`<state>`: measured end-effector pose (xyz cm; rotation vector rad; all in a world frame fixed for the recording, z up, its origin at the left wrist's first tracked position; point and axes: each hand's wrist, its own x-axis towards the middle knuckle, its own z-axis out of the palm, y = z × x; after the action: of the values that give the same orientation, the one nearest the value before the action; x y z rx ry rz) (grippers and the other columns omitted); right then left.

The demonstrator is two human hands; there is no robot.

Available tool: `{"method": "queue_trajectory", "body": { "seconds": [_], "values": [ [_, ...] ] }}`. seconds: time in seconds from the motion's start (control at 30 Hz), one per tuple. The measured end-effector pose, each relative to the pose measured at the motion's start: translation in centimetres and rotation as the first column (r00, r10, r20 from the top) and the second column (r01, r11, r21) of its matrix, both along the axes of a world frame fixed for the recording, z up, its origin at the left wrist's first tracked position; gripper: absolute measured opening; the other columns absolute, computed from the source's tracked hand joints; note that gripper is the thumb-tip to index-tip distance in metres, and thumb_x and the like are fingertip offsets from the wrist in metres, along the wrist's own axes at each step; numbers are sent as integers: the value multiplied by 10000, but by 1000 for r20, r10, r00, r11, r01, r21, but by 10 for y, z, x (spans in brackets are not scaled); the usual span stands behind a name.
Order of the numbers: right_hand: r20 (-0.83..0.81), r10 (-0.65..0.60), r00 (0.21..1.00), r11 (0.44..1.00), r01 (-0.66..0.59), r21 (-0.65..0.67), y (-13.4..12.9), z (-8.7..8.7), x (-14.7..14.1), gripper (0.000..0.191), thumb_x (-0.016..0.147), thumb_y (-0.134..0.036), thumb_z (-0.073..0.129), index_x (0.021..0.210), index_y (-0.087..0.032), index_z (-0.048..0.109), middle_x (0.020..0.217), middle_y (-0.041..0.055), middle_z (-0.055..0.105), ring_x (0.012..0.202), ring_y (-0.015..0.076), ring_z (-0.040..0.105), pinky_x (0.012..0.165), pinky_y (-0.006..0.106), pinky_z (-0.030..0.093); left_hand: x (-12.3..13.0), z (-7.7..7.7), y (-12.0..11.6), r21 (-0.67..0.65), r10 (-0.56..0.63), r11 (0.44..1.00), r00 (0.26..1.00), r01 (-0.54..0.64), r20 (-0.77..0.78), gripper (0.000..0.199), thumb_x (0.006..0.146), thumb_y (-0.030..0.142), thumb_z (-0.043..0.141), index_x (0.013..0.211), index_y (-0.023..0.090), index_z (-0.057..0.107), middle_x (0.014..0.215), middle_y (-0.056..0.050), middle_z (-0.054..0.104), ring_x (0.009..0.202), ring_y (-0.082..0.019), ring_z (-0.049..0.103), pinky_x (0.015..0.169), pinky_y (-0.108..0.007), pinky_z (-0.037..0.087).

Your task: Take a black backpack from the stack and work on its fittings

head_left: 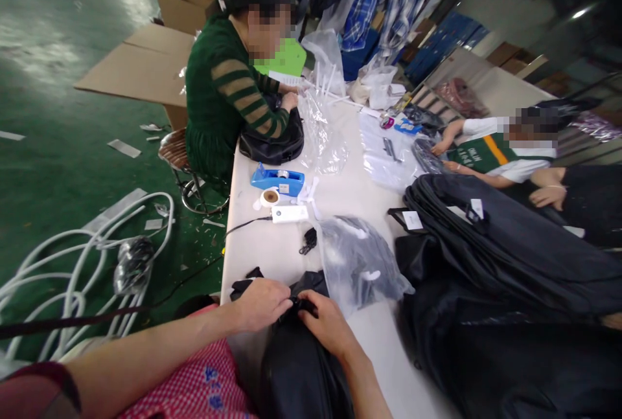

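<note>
A black bag [301, 367] lies at the table's near edge, running down out of the bottom of the view. At its top, my left hand [265, 304] pinches a small black part of it, fingers pressed together. Close by on the right, my right hand [323, 318] has its thumb and fingers closed on the same black part. The fingertips nearly meet, and the exact piece between them is too small and dark to make out. Just beyond my hands, a clear plastic bag with dark contents [359, 260] rests on the table.
On the table [247, 244] are a blue tape dispenser [278, 181], a tape roll [270, 197], a white box [290, 214] and a coiled black cable [308, 241]. Black bags [486, 263] are piled at right. A person in green [208, 76] sits far left; others work at right.
</note>
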<state>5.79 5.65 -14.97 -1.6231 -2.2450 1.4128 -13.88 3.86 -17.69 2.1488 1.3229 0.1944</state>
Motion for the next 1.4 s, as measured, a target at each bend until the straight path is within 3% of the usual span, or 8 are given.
{"method": "queue_trajectory", "body": {
  "seconds": [0.37,0.63,0.87,1.03,1.13,1.23,1.33,1.4],
  "values": [
    [45,-67,997,996,64,64,-3,-10,-7,392,814,-163,525,1162,-149,704,1207,97,722,1168,282,627,1073,429,437,15,18,-2,-36,7,999,987,-13,-162,302,985,265,442,924,134,707,917,-135,739,867,-302,708,752,-382,523],
    [-38,-6,999,999,7,43,1,1,-4,369,852,-164,519,1153,-209,728,1173,70,747,1155,242,659,1023,360,464,20,35,-1,-53,-52,998,966,39,-254,296,975,247,443,993,112,707,976,-166,737,898,-339,707,759,-414,528],
    [-37,-96,995,991,99,92,0,2,-7,246,850,-188,541,969,-186,756,989,75,775,970,249,693,913,369,483,21,30,-1,-91,-19,996,969,-4,-246,303,960,248,446,902,138,723,905,-144,744,882,-311,711,772,-391,529],
    [-70,-132,989,986,139,96,0,0,-7,224,864,-207,542,937,-191,753,974,59,773,961,229,688,911,351,481,10,25,0,-115,-58,993,979,36,-196,284,964,281,471,852,163,703,900,-104,737,894,-286,696,806,-380,532],
    [-106,-118,987,987,128,96,-4,4,-5,261,895,-237,520,1022,-194,744,1025,58,766,999,219,683,942,348,486,-7,15,2,-146,-82,986,996,84,20,250,964,284,472,988,167,692,998,-88,720,972,-255,666,902,-374,522],
    [-127,-154,980,979,169,115,-20,16,5,387,915,-287,507,1251,-166,658,1201,111,713,1135,242,645,1041,400,472,-37,-11,8,-121,57,992,967,-28,250,386,991,250,364,1309,178,572,1282,-95,635,1196,-221,570,1091,-379,430],
    [-86,-240,967,960,250,123,-55,30,30,531,921,-364,519,1430,-213,509,1478,106,529,1376,262,482,1175,462,379,-71,-46,13,-139,184,977,969,-162,164,536,887,66,340,1367,184,550,1377,-99,576,1304,-227,501,1173,-428,347],
    [-3,-249,969,964,248,98,-88,30,55,564,929,-419,523,1468,-264,458,1577,63,397,1465,268,353,1211,482,327,-87,-68,11,-172,129,978,989,-116,70,617,780,-2,414,1327,209,607,1390,-108,570,1311,-279,507,1149,-487,374]
  ]
}}
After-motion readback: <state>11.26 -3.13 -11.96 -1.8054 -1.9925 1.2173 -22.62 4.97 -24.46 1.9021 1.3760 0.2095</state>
